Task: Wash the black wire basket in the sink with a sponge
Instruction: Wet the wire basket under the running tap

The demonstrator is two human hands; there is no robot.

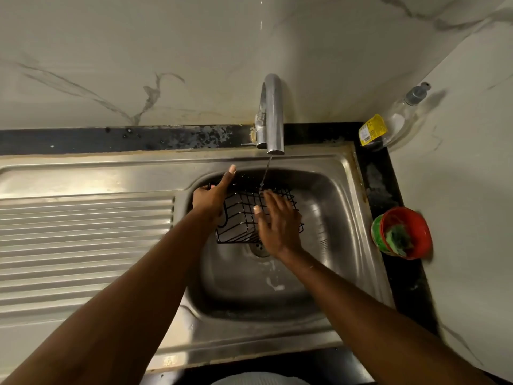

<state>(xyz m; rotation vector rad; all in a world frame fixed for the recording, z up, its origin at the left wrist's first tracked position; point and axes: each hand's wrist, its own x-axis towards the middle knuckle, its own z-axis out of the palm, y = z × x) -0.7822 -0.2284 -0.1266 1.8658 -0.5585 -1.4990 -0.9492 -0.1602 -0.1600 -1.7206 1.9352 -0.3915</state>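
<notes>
Seemingly left hand (210,199) round basket (239,215), right hand (278,224) flat atop.

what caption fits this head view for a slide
Left hand grips the black wire basket under the running tap while the right hand rests on it over the sink.

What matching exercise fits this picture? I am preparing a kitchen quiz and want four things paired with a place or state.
Things:
1 basket
2 tap
3 sponge
4 bottle

Places or states:
A in the red bowl
B behind the sink, far right
C running a thin stream
D gripped by the left hand

Pairs: 1-D, 2-C, 3-A, 4-B
</notes>
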